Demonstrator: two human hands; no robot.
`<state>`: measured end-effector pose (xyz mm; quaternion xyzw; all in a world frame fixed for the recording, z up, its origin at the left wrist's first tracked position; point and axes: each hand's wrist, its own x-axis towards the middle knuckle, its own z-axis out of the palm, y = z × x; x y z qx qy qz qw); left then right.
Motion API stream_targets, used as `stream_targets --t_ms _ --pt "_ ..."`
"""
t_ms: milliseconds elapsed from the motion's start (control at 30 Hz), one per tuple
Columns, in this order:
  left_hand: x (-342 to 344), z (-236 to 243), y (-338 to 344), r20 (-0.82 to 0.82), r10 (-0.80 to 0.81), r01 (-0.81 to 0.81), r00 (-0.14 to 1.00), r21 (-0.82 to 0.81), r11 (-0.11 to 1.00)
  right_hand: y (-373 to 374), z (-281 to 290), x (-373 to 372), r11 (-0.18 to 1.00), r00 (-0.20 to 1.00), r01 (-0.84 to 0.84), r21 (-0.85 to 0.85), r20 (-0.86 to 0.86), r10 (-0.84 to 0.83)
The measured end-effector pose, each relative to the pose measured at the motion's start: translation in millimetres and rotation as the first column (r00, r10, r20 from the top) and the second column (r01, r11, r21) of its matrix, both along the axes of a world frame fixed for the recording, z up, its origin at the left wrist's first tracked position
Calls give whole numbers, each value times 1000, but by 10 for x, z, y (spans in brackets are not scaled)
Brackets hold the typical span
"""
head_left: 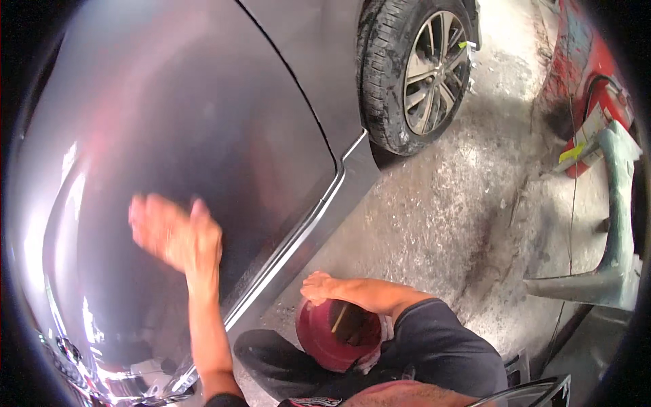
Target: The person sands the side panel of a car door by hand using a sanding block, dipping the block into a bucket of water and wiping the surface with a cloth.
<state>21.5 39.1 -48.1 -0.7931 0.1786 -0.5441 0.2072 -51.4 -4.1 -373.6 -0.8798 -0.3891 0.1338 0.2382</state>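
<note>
Palm (173, 230) flat and blurred on the grey car door (203, 122), fingers spread wide, holding nothing; best kept in light, even strokes along the panel. Right hand (317, 288) rests closed over the rim of the red bowl (336, 336) by the knee; better held steady.

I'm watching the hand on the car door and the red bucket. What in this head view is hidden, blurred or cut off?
- Left hand on the grey car door: motion-blurred; whether it holds a cloth or pad cannot be told.
- Right hand on the rim of the red bucket: fingertips hidden behind the rim.
- Bucket contents: shadowed; only a stick-like handle shows.
- Bucket base: hidden by the person's dark clothing.
- Wheel: cut off by the top edge.
</note>
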Motion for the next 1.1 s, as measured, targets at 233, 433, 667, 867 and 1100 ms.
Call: stream_targets --t_ms 233,433,667,867,1100 --pt "347 780 -1553 53 -332 327 942 81 941 33 116 54 996 1000 26 80 -11 -25" --pt "130 -41 -662 -112 -193 211 975 178 961 44 -82 73 994 997 70 79 -42 -67" --pt "-43 -749 455 -139 -12 36 990 173 984 165 -104 11 975 991 79 208 92 -100" --pt "32 -881 247 -189 -56 92 980 188 978 84 -294 45 986 992 117 116 31 -121" --pt "15 -849 273 -167 -111 138 980 160 977 -33 78 70 996 998 17 83 -58 -12"
